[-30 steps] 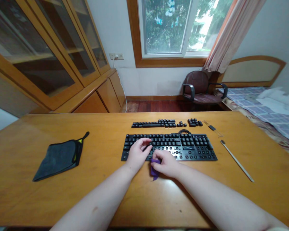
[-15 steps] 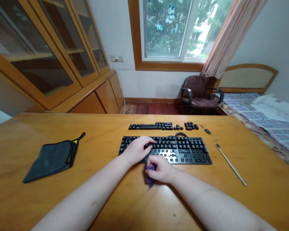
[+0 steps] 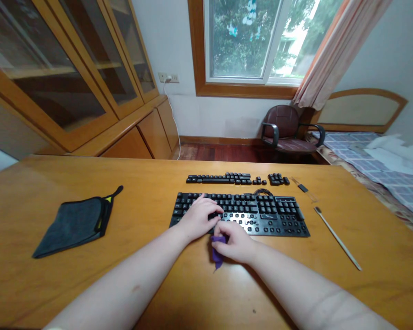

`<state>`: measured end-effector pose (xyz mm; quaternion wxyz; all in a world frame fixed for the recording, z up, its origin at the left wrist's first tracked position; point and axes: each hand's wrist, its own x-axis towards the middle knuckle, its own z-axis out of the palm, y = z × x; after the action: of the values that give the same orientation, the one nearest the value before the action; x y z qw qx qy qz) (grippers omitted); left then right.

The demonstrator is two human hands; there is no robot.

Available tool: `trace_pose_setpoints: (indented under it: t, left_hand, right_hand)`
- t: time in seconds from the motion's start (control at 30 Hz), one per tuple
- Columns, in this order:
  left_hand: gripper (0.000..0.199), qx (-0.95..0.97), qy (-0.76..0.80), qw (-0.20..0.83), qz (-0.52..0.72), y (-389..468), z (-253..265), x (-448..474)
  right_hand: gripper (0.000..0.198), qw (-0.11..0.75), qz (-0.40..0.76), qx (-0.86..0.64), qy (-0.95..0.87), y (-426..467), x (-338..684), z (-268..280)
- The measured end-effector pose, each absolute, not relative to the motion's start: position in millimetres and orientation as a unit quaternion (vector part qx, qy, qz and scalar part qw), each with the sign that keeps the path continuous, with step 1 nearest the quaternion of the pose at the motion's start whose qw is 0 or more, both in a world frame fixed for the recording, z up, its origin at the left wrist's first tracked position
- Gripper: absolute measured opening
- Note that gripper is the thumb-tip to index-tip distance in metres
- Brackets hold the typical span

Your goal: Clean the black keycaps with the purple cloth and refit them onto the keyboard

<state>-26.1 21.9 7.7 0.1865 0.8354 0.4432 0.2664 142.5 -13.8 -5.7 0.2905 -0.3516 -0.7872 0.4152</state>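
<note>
A black keyboard [image 3: 285,228] lies on the wooden table, with keycaps gone from much of its front and right part. My left hand [image 3: 200,216] rests over its left half, fingers apart and bent on the keys, the thumb towards the bare section. Just in front of the keyboard's near edge, my right hand [image 3: 237,242] is closed around a small purple cloth [image 3: 218,257], whose end hangs below the fingers. The fingertips of both hands are close together, and the part of the keyboard beneath them is hidden.
Removed keycaps [image 3: 213,180] stand in rows behind the keyboard. To the right are a wire keycap puller [image 3: 303,188] and a thin brush [image 3: 337,239]. A folded grey cloth [image 3: 74,221] lies at left. Beyond the table stands a chair [image 3: 285,123].
The view has tilted and shifted slightly, so the table items sit a little further right. Both hands keep nearly the same place at the keyboard, the purple cloth still in my right.
</note>
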Motion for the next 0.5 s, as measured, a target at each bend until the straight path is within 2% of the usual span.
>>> trace_pose_setpoints:
  t: [0.5]
  left_hand:
    - [0.014,0.857,0.445,0.122,0.231,19,17,-25]
  right_hand:
    - [0.01,0.296,0.403,-0.348,-0.793,-14,142,-10]
